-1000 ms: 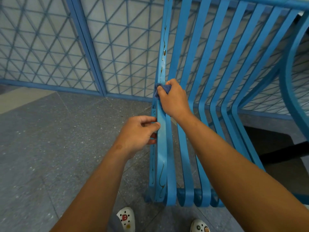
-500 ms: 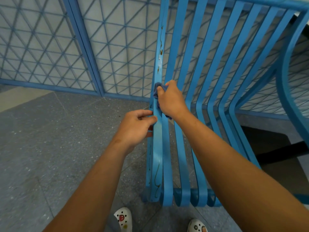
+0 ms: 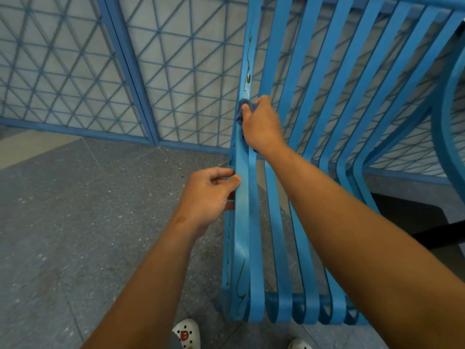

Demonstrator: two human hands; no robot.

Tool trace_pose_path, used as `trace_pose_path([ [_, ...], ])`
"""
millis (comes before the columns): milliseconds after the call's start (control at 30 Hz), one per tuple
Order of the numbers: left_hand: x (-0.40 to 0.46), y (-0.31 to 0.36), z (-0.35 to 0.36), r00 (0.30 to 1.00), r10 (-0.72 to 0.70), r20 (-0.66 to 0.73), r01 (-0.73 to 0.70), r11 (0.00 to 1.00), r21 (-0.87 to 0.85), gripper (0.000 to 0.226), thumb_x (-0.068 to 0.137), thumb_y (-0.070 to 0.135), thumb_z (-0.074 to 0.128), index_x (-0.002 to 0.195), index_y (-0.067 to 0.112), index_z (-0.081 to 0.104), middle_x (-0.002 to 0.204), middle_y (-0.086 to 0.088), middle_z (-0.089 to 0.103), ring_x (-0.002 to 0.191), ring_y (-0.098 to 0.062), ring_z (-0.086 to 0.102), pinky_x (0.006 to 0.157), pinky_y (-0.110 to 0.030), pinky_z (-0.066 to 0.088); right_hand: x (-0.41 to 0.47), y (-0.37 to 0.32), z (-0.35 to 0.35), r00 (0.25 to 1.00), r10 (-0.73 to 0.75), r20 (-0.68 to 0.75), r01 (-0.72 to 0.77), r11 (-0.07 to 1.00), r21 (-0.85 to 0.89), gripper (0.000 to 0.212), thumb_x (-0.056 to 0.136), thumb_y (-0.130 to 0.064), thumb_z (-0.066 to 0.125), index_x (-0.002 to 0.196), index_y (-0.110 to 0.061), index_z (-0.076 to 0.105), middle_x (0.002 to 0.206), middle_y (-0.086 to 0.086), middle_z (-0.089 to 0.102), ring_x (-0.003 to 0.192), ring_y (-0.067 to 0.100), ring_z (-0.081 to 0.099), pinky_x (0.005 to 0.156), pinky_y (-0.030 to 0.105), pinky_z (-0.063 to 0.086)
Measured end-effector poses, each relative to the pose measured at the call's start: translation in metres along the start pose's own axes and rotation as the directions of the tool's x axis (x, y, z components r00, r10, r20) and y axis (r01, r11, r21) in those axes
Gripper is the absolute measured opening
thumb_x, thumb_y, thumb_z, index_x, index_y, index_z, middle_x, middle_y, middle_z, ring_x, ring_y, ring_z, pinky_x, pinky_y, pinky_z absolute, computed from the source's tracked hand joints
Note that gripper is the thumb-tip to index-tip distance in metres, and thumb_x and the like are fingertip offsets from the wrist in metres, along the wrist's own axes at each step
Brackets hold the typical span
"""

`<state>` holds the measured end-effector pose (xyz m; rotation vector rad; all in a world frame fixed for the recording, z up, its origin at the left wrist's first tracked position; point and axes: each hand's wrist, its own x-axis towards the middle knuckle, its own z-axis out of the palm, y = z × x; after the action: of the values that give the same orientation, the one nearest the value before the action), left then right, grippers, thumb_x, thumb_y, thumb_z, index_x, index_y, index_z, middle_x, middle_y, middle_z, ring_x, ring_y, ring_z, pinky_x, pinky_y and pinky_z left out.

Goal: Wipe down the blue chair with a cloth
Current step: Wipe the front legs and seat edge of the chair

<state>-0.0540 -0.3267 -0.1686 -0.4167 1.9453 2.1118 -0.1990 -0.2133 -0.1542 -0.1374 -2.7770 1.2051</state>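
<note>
The blue chair (image 3: 279,222) is made of curved metal slats that run from the seat up into the backrest. My right hand (image 3: 261,124) grips a dark blue cloth (image 3: 243,107) and presses it against the leftmost slat where the seat bends into the back. Most of the cloth is hidden under my fingers. My left hand (image 3: 208,195) holds the outer edge of that same slat lower down, thumb on top and fingers curled round the edge. Dark wavy streaks mark the slat above the cloth and near its front curl.
A blue metal lattice fence (image 3: 75,71) stands behind the chair. Grey speckled floor (image 3: 75,222) lies to the left. A blue curved armrest (image 3: 450,122) rises at the right edge. My white clogs (image 3: 187,333) show at the bottom.
My right hand has slid the cloth a little way up the leftmost slat. My left hand keeps its hold on the slat's edge.
</note>
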Motion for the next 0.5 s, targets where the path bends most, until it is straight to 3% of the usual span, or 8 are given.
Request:
trace_pose_path([
  [133,0.002,0.001,-0.002,1.0,-0.006,0.017,0.006,1.0,-0.012,0.02,0.097,0.013,0.064,0.115,0.008,0.071,0.094,-0.004,0.079,0.082,-0.015,0.076,0.065,-0.024,0.06,0.002,0.003,0.001,0.999,-0.033,0.013,0.033,0.999,-0.003,0.025,0.104,-0.042,0.046,0.106,-0.017,0.044,0.084,0.0,0.061,0.076,0.021,0.064,0.066,0.041,0.053],
  [233,0.003,0.002,-0.003,0.999,-0.018,0.028,0.019,0.999,-0.036,0.021,0.096,0.012,0.066,0.116,0.007,0.07,0.094,-0.004,0.079,0.081,-0.015,0.077,0.063,-0.023,0.059,-0.021,0.012,0.0,0.999,-0.038,0.038,0.037,0.999,0.007,0.024,0.102,-0.041,0.051,0.101,-0.018,0.043,0.079,-0.005,0.055,0.068,0.013,0.057,0.058,0.033,0.043],
  [300,0.005,0.0,-0.003,0.999,-0.044,0.027,0.046,0.996,-0.073,0.023,0.096,0.012,0.067,0.118,0.007,0.07,0.096,-0.005,0.078,0.082,-0.016,0.077,0.063,-0.024,0.059,-0.045,0.02,-0.001,0.998,-0.015,0.065,0.008,0.995,0.102,0.026,0.099,-0.041,0.056,0.096,-0.018,0.045,0.075,-0.005,0.057,0.062,0.009,0.056,0.054,0.028,0.039],
  [400,0.006,-0.003,-0.002,0.993,-0.106,0.054,0.112,0.985,-0.133,0.024,0.096,0.016,0.067,0.119,0.01,0.071,0.1,-0.005,0.079,0.088,-0.018,0.077,0.07,-0.029,0.061,-0.066,0.031,-0.002,0.995,0.012,0.098,-0.028,0.986,0.166,0.032,0.095,-0.046,0.062,0.094,-0.017,0.048,0.078,0.0,0.062,0.065,0.009,0.059,0.054,0.025,0.037],
  [500,0.005,-0.005,-0.003,0.981,-0.167,0.095,0.184,0.961,-0.205,0.025,0.096,0.016,0.067,0.12,0.011,0.071,0.104,-0.007,0.078,0.092,-0.02,0.075,0.081,-0.037,0.062,-0.055,0.028,-0.003,0.99,0.02,0.137,-0.043,0.986,0.164,0.032,0.091,-0.043,0.066,0.092,-0.014,0.053,0.062,-0.006,0.059,0.051,0.005,0.056,0.046,0.023,0.041],
])
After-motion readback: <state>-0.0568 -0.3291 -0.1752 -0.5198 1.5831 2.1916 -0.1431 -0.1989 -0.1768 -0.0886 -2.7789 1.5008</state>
